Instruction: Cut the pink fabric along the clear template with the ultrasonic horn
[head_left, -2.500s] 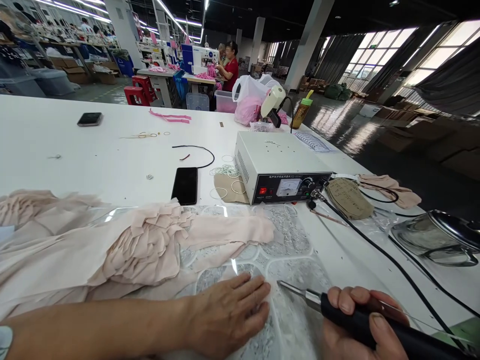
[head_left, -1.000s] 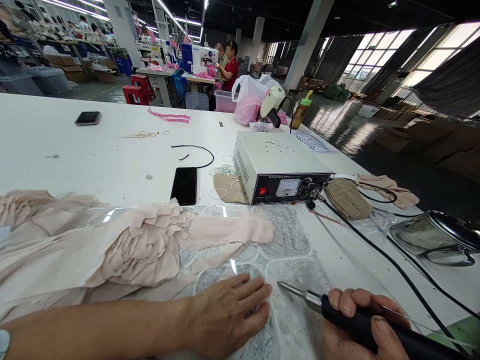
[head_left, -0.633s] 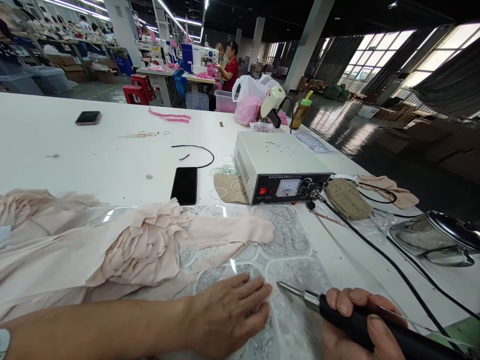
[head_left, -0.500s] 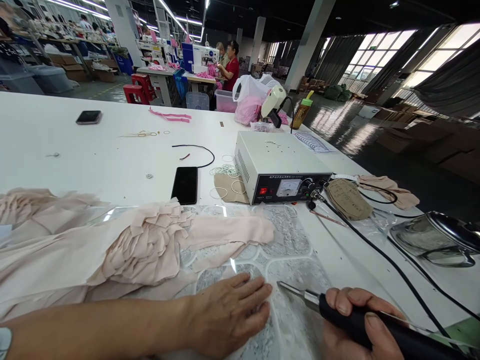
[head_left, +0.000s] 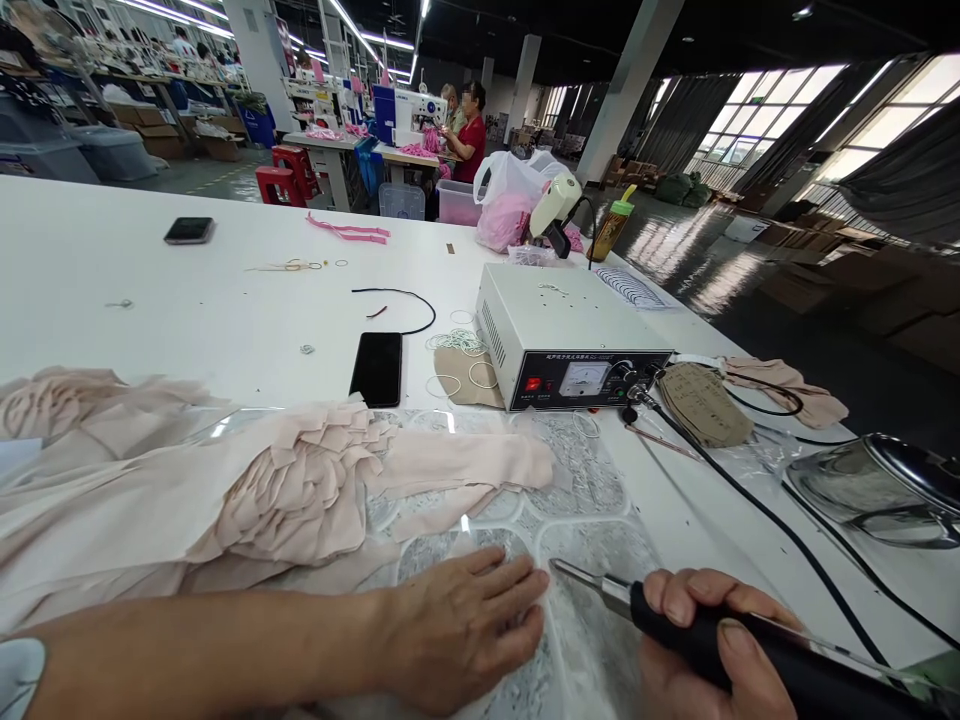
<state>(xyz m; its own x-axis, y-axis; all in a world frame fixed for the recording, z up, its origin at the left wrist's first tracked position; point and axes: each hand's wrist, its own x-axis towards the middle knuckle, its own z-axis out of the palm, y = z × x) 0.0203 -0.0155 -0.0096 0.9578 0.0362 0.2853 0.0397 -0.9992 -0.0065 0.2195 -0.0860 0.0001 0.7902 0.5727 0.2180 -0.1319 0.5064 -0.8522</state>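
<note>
My left hand lies palm down on the grey marbled, clear-topped mat, its fingers stretched out to the right. Whatever is beneath the palm is hidden. In my right hand is a black ultrasonic welding handpiece, fingers and thumb wrapped around its body. Its metal tip points left, a little to the right of my left fingertips. Beyond my left hand, pale pink fabric strips lie on the mat. A ruffled heap of the same fabric spreads to the left, partly behind my forearm.
A control box with a dial and red switch stands ahead; its black cable runs along the right. Around it are a black phone, elastic loops, brown card pieces and a glass pot. People sit at sewing machines behind.
The view has shifted slightly, so the scene sits a little farther right. The handpiece tip is slightly closer to my left fingers. Both hands otherwise keep their pose.
</note>
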